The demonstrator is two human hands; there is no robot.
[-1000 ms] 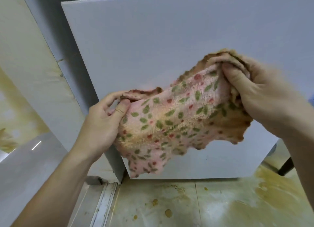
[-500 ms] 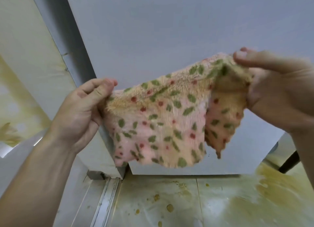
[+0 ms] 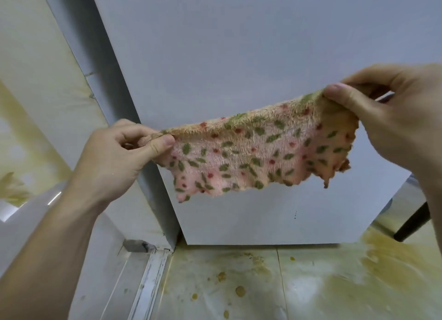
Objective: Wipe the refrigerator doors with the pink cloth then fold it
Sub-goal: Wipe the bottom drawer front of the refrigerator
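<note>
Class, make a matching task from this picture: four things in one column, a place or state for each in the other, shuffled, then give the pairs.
Things:
1. pink cloth
2. left hand
3. right hand
4. floor

Places or states:
A. pinches the cloth's higher corner
B. stained yellow
C. stretched out in front of the refrigerator door
D. pinches the cloth's lower corner

Pairs: 1-C, 2-D, 3-A, 4-B

Head camera, looking forward and down

It sits close to the refrigerator door (image 3: pixel 239 56), with the stained floor (image 3: pixel 263 283) along the bottom edge.
</note>
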